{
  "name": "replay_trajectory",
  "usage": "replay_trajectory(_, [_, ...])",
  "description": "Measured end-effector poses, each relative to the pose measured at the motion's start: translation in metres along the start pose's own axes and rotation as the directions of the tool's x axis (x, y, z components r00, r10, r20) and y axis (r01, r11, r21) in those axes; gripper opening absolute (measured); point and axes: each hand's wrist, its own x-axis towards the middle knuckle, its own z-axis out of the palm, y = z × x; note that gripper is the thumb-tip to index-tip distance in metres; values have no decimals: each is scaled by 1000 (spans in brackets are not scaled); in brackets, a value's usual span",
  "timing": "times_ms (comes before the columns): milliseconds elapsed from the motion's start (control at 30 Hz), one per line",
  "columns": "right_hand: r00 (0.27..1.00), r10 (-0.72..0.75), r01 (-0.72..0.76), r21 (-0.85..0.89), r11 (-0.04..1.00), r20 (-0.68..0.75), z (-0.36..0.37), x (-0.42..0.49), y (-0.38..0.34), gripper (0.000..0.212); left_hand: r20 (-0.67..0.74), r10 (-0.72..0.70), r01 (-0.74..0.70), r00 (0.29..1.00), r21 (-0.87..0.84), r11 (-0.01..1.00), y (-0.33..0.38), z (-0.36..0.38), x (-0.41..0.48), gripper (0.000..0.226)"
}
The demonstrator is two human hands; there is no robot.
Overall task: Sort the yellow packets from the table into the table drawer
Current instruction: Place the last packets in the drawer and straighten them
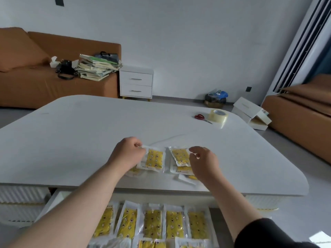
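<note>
Desk [89, 131]: white, rounded; carries the unsorted pile close to its 6 o'clock edge, likely for a short reach to the drawer.
Drawer [53, 203]: pulled open under the desk's 6 o'clock edge, straight below the pile.
Sorted packets [154, 222]: laid flat in the drawer in a side-by-side row, edges touching or overlapping, with a second row begun toward 6 o'clock; probably packed so to fit more.
Desk pile [182, 169]: a few yellow packets in clear wrap, overlapped, between the two hands; not yet in the drawer.
Left hand [125, 154]: at 9 o'clock of the pile; fingers pinch the 11 o'clock corner of the left packet [155, 159], seemingly to peel it off the pile.
Right hand [204, 163]: at 3 o'clock of the pile; fingers curled at the 2 o'clock corner of the right packet [180, 155]; grip or mere touch, cannot tell.
Tape roll [218, 115]: clear, at 2 o'clock on the desk, well apart from the pile; idle.
Scissors [201, 117]: red-handled, just beside the tape roll at its 9 o'clock.
Writing: small dark print along the packets' lower edges, too small to read; no brand legible.
</note>
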Motion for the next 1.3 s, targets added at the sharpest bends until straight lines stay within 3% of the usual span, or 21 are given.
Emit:
replay_trajectory(100, [994, -20, 34, -139, 990, 104, 16, 25, 3, 35, 52, -20, 20, 998, 7, 1000, -1, 12, 32, 13])
replay_trajectory(200, [984, -15, 60, -254, 965, 176, 33, 35, 13, 30, 73, -73, 64, 995, 118, 991, -18, 26, 48, 11])
replay_trajectory(267, [969, 29, 57, -332, 942, 247, 38, 36, 18, 22, 83, -93, 74, 992, 210, 975, -28, 34, 50, 23])
replay_trajectory(533, [984, 130, -78, -364, 928, 120, 38, 43, 16, 27, 26, -115, 83, 993, 545, 835, -15, 58, 43, 77])
replay_trajectory(700, [974, 188, -121, -405, 906, 130, 38, 42, 16, 43, 58, -149, 93, 987, 550, 830, -9, 61, 47, 56])
replay_trajectory(800, [974, 200, -160, -313, 936, 102, 37, 43, 16, 47, 68, -226, 169, 972, 466, 869, -8, 60, 47, 51])
replay_trajectory(900, [970, 235, -222, -165, 961, 68, 38, 43, 17, 36, 73, -279, 230, 957, 387, 893, -9, 61, 48, 49])
replay_trajectory(1033, [963, 262, -266, 68, 962, 55, 32, 46, 19, 30, 98, -296, 250, 950, 328, 911, -14, 58, 51, 61])
replay_trajectory(1167, [919, 375, -394, 333, 857, 122, 26, 51, 20, 41, 92, -240, 227, 967, 130, 965, -17, 53, 55, 51])
replay_trajectory(1300, [885, 443, -445, 546, 710, 146, 16, 57, 20, 12, 28, -211, 212, 977, -46, 976, -17, 40, 61, 57])
